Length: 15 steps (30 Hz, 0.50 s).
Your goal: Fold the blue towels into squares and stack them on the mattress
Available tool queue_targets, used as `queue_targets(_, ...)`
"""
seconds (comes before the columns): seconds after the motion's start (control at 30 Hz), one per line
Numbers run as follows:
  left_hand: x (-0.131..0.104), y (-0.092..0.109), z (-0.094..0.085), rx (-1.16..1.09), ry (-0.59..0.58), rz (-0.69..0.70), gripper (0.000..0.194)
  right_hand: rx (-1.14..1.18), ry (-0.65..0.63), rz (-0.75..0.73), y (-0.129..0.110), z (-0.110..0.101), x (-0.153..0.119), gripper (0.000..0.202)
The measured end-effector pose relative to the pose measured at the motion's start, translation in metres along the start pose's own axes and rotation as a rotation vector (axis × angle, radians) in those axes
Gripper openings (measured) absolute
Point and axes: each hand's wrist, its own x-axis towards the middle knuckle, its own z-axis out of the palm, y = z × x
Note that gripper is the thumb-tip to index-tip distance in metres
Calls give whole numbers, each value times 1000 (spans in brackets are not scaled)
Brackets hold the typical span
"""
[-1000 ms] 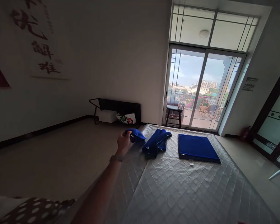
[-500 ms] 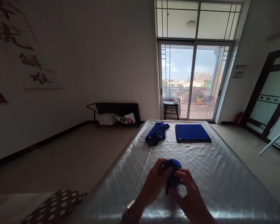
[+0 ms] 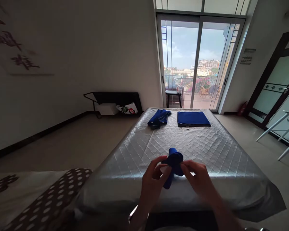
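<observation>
Both of my hands hold a bunched blue cloth (image 3: 173, 162) above the near edge of a quilted silver mattress (image 3: 207, 154). My left hand (image 3: 154, 183) pinches its left side and my right hand (image 3: 198, 179) grips its right side. Part of the cloth hangs down between my fingers. At the mattress's far end lie a crumpled blue cloth (image 3: 158, 118) and, to its right, a flat folded blue cloth (image 3: 192, 118).
A polka-dot brown fabric (image 3: 53, 199) lies at the lower left. A black low rack (image 3: 115, 102) with a bag stands against the far wall. Glass sliding doors (image 3: 197, 64) open onto a balcony. White metal legs (image 3: 279, 128) stand at the right.
My left hand took the blue cloth from the mattress's far left and brought it near me. My right hand joined it. The view has backed away from the far cloths.
</observation>
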Motion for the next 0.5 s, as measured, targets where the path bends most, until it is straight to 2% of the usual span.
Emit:
queue_targets(0.2,-18,-3,6,97,-108,45,44,-129,-30,-90,1,-10,-13,26)
queue_targets(0.3,-18,-6,3,177,-139,169,39,-218,-73,-126,4,-17,-14,28)
queue_targets(0.4,1,-5,-21,387,-73,394,28,-321,-49,-169,14,-38,-10,32)
queue_targets(0.5,36,6,-67,715,102,638,29,-486,162,-219,29,-77,-4,41)
